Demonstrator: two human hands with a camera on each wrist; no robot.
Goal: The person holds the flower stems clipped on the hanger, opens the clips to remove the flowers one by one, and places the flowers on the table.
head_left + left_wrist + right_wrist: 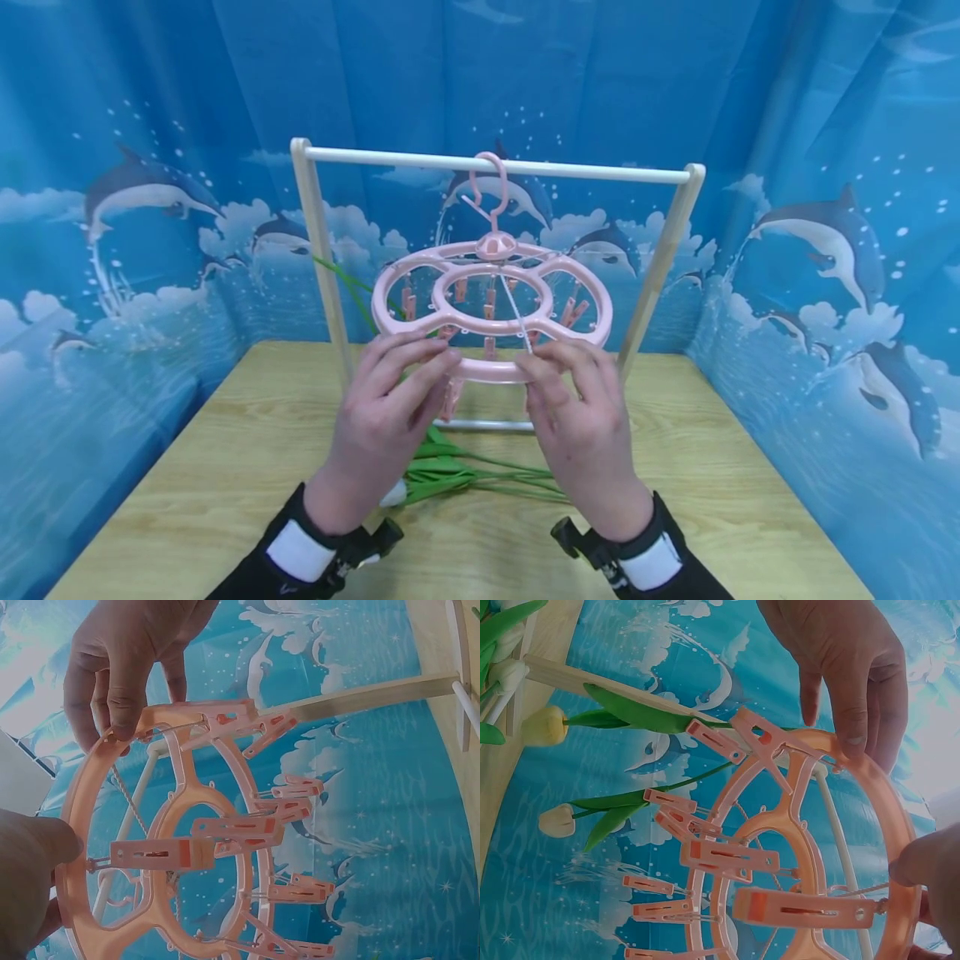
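At far left, a pale wooden rack with a white crossbar [390, 158] stands on the light wood-grain bench [247, 467]. Inside its left post, a yellow tulip [546, 726] and a white tulip [556, 820], both green-leaved, point heads down; their stems reach the frame above, though the means of attachment cannot be determined. The left hand [386, 408] pinches the near-left rim of the pink plastic looped clip hanger [496, 246], which is hooked over the crossbar at centre, its pink clips [810, 909] dangling beneath. Below, a bunch of green-leaved tulips [442, 471] lies on the bench. The right hand [588, 417] pinches the near-right rim, where a white twisted cord [516, 308] meets the fingers; whether they grip it cannot be told.
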